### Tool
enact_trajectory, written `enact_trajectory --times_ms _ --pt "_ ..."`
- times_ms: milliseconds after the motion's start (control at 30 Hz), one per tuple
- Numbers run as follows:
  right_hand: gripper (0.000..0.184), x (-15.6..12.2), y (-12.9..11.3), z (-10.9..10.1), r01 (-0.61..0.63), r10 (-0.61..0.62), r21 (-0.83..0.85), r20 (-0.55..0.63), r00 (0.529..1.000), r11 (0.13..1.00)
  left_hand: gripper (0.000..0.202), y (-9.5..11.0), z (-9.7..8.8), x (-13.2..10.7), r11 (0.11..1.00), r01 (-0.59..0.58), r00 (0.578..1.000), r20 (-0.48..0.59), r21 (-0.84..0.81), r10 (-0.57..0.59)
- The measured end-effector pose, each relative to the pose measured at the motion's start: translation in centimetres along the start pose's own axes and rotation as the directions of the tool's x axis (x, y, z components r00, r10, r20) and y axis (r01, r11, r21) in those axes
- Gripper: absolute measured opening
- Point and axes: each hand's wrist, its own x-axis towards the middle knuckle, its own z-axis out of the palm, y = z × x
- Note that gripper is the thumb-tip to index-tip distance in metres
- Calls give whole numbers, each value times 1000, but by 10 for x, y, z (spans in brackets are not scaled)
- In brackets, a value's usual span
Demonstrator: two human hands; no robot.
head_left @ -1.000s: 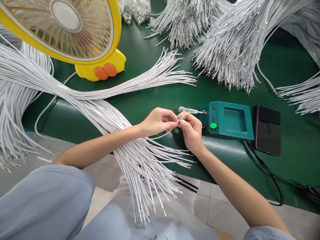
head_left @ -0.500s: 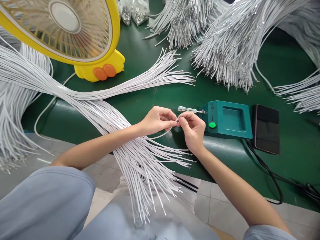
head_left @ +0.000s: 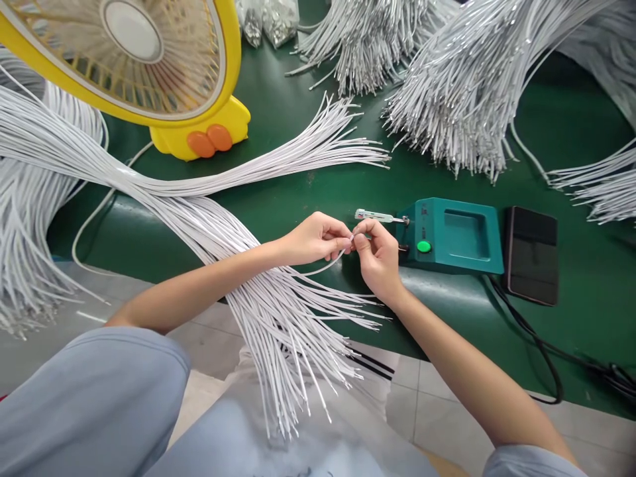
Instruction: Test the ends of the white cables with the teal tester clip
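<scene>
A single white cable (head_left: 325,266) runs up from the near bundle into my left hand (head_left: 320,238), whose thumb and fingers pinch it close to its end. My right hand (head_left: 378,257) meets it there, thumb and forefinger closed on the cable's tip; the tip itself is hidden by the fingers. Under my left forearm a bundle of white cables (head_left: 278,318) fans out over the table's front edge. Just right of my right hand stands a teal device (head_left: 450,235) with a green button (head_left: 424,246) and a small white-handled tool (head_left: 380,216) at its left side.
A yellow fan (head_left: 199,136) stands at the upper left. Another cable bundle (head_left: 278,165) lies behind my hands, with thick bundles (head_left: 457,93) at the back right. A dark phone (head_left: 531,255) rests beside the device. Black cords (head_left: 541,348) trail rightward. Bags of metal parts (head_left: 278,23) sit at the back.
My right hand has shifted slightly left and its fingers have changed their hold around the cable's tip. My left hand stays almost in place, still pinching the cable.
</scene>
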Motion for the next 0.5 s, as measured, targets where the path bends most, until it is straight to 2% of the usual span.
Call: enact_trajectory --times_ms 133,267,333,433,500 --pt "18 -2 1 0 12 -13 -68 -24 1000 998 13 -1 -1 -1 999 -49 997 -63 -2 49" --pt "12 -5 3 -1 40 -59 -131 -152 987 991 16 1 -2 -1 997 -66 985 -164 -28 60" --pt "6 -6 3 -1 102 -133 -168 -187 973 980 16 2 -2 0 998 -56 985 -166 -37 49" --pt "19 -6 2 -1 222 -268 -256 -163 949 941 16 2 -2 -1 999 -32 991 -132 -27 28" --pt "25 -5 2 -1 257 -312 -299 -151 938 919 15 2 -3 -2 1000 -22 993 -113 -7 21"
